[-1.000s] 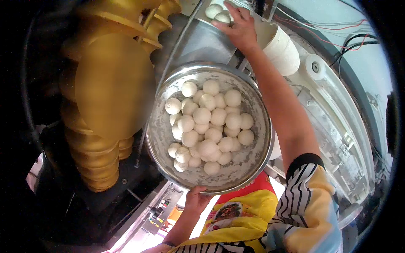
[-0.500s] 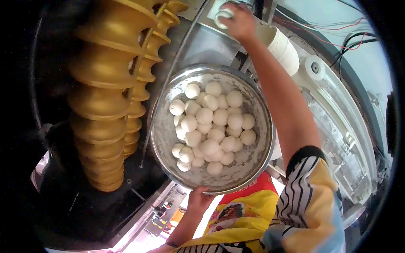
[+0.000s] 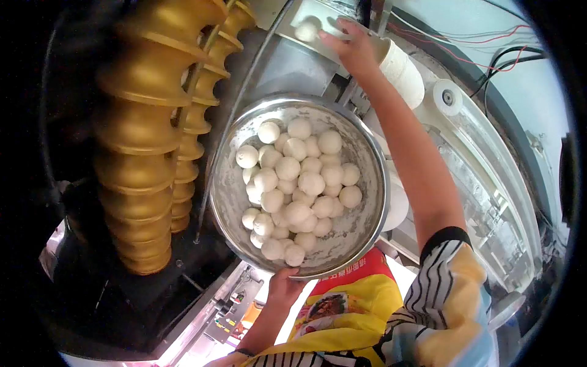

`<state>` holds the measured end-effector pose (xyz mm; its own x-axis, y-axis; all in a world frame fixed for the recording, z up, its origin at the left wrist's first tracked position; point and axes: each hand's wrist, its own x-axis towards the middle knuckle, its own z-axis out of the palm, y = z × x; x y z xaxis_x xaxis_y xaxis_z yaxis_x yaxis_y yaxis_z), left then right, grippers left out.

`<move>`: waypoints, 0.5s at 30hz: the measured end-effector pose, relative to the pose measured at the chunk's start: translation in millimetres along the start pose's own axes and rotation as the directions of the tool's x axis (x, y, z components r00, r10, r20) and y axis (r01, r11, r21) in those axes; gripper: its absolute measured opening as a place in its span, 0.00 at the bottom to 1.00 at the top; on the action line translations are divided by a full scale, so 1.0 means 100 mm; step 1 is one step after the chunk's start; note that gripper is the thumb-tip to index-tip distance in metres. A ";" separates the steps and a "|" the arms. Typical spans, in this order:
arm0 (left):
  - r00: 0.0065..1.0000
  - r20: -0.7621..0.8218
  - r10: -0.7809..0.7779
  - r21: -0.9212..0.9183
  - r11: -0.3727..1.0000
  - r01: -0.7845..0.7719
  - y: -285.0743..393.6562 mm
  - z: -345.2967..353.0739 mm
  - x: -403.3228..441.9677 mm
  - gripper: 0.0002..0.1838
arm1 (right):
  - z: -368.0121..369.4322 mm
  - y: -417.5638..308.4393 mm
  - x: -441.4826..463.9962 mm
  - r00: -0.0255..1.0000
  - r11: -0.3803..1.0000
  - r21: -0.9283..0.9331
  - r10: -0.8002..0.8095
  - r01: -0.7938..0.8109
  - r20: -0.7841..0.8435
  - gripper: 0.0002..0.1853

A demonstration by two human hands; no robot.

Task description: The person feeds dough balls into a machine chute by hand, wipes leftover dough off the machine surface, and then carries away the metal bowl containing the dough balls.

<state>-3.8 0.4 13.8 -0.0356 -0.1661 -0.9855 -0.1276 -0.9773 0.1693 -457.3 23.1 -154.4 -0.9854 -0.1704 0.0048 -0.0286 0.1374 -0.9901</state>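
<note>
A round metal bowl [image 3: 373, 235] with a floury inside holds many white dough balls [image 3: 296, 168]. My left hand [image 3: 286, 289] grips its rim at the near side, thumb on top and the other fingers mostly hidden beneath. Beyond the bowl, my right hand [image 3: 351, 46] is stretched out over a pale tray-like surface [image 3: 333, 15], with its fingers apart. One single dough ball [image 3: 306, 30] lies on that surface, just left of the fingertips and apart from them.
Two golden screw-shaped rollers [image 3: 137, 153] stand along the left, with a thin metal rod [image 3: 244, 116] between them and the bowl. White machine casing [image 3: 483, 183] fills the right, below red and black cables [image 3: 520, 58]. A yellow and red apron [image 3: 348, 300] is below the bowl.
My right hand has opened and let go of a dough ball, which now rests on the pale surface. The bowl sits slightly further left in view, still gripped by my left hand.
</note>
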 end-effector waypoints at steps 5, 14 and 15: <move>0.998 0.048 -0.026 -0.022 0.999 0.027 0.02 -0.04 0.05 0.28 | 0.18 0.15 0.06 0.988 0.951 -0.309 -0.048 0.001 -0.147 0.33; 0.998 0.055 -0.008 -0.001 1.000 0.008 0.03 -0.02 0.03 0.27 | 0.20 0.60 0.19 0.980 0.969 -0.203 0.107 -0.141 -0.169 0.21; 0.999 0.050 -0.005 0.004 1.000 0.005 0.03 -0.03 0.04 0.27 | 0.19 0.54 0.18 0.981 0.969 -0.208 0.101 -0.135 -0.165 0.23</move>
<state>-1.8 -3.3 10.5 -0.0843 -0.1543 -0.9844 -0.1317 -0.9775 0.1645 -473.2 8.8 -210.6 -0.9974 0.0081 -0.0720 0.0701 0.3593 -0.9306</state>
